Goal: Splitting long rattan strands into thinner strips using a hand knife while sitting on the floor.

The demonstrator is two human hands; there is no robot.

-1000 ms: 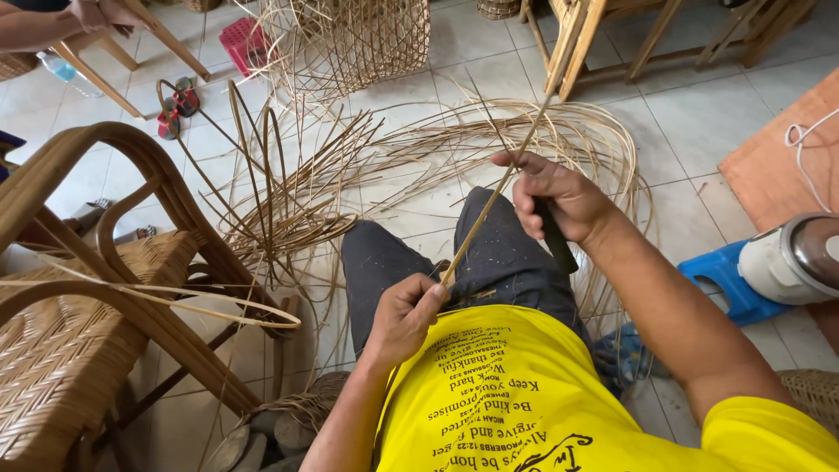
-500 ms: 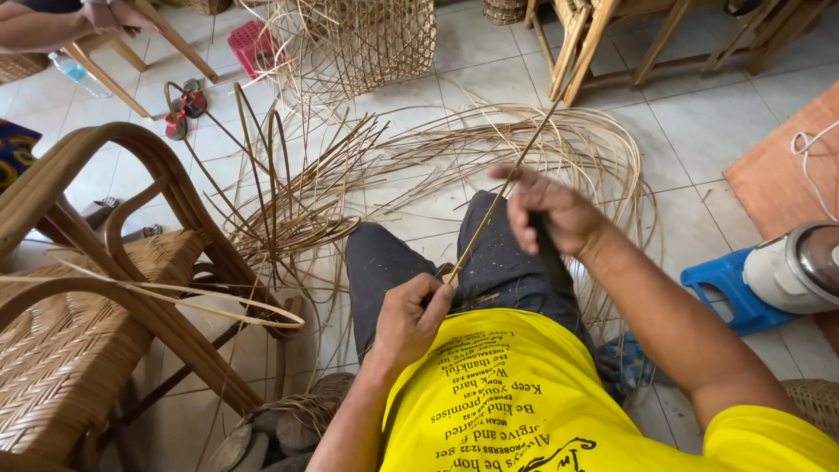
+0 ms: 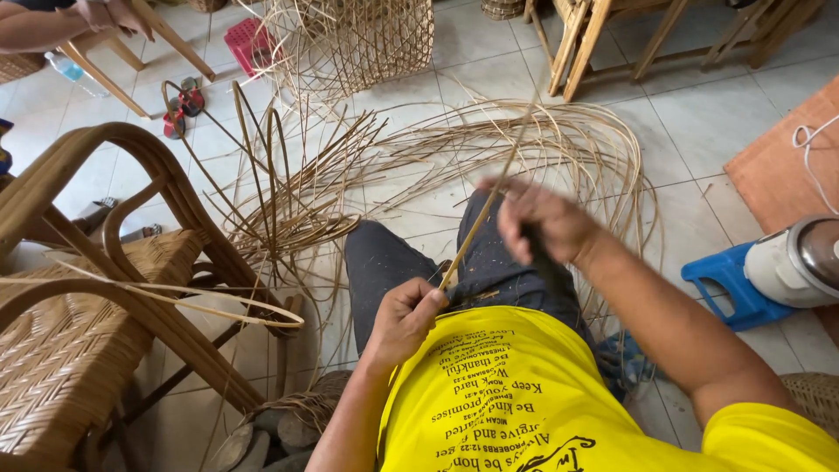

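Our left hand pinches the low end of a strip above our lap. It slants up past our right hand, which is blurred but seems closed on a dark tool against the strip.

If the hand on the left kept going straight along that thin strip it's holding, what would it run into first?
Probably the right hand, which grips the same rattan strip further up. The left hand points up along it; past that lie loose rattan strands on the tiled floor. Depth is uncertain.
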